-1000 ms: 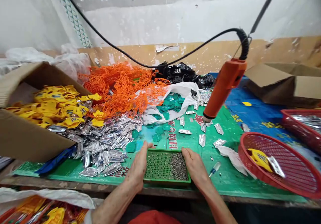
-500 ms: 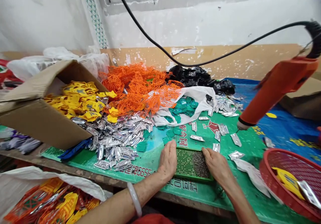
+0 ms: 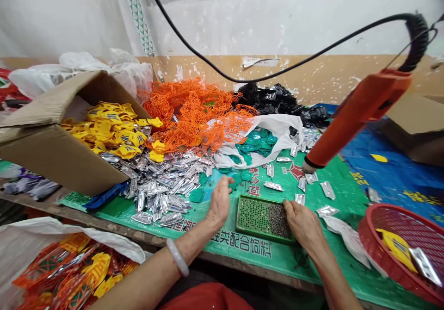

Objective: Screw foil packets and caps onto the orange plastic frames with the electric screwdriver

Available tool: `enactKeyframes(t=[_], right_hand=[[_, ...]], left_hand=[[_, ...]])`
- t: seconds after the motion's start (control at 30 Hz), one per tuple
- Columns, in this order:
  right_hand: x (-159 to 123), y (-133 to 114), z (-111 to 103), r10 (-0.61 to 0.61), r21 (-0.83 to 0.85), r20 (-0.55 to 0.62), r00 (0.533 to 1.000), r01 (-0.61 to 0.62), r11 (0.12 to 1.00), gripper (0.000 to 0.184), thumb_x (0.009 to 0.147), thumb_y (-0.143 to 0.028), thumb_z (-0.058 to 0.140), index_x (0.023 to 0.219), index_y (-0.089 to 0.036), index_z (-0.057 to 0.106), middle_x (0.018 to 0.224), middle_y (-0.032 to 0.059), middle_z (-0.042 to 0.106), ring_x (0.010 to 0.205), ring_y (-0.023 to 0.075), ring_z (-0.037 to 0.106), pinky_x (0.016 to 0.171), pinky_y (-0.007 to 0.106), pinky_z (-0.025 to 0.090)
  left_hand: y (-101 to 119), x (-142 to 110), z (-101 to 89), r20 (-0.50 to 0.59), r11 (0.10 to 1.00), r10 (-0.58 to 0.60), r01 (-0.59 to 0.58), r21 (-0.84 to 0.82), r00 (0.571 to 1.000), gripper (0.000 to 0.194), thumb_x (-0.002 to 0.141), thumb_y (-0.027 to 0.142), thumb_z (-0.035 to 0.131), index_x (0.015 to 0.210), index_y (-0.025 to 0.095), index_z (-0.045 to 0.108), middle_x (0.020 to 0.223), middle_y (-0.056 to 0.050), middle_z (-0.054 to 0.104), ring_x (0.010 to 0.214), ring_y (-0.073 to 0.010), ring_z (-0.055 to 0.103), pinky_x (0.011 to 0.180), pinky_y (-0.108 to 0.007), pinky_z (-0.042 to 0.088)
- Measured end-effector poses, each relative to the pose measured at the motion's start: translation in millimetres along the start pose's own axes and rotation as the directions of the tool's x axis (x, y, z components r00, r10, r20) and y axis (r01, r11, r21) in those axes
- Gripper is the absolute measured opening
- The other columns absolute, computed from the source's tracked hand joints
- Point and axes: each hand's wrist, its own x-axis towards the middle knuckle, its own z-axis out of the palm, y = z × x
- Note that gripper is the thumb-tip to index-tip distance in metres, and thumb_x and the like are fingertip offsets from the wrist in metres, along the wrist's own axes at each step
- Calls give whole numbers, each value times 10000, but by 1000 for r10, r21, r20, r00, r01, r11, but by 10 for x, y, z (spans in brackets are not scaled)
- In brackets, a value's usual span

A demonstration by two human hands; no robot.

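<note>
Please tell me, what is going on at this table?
A person sits at a green printed mat. The right hand touches a green perforated tray with small dark pieces on it. The left hand is raised beside teal plastic pieces and silver foil sachets. An orange hand tool hangs above.

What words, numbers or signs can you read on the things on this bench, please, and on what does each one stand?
"配合饲料": large dark print along the front of the green mat.
"合饲": red characters on the same mat, beyond the green tray; its neighbouring characters are unclear.
Too blurred to read: the yellow characters on the blue tarp.
Too small to read: the print on the yellow packets.
</note>
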Motion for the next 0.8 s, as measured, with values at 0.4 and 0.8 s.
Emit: enactKeyframes(t=[0.4, 0.8], right_hand=[[113, -743, -73, -303, -193, -74, 950, 284, 939, 334, 962, -266, 349, 1071, -198, 657, 1078, 142, 627, 988, 286, 576, 777, 353, 402], [482, -1421, 227, -576, 65, 52, 816, 573, 817, 279, 901, -398, 510, 1046, -250, 697, 993, 61, 711, 939, 211, 652, 811, 286, 465]], left_hand=[[1, -192, -1028, -93, 885, 162, -103, 454, 982, 265, 797, 352, 551, 955, 186, 682, 1068, -120, 685, 1087, -324, 573, 1009, -509, 399], [-13, -121, -914, 207, 490, 50, -204, 847, 977, 318, 880, 310, 517, 1140, 193, 660, 1216, -96, 676, 1235, -341, 507, 1067, -565, 324]])
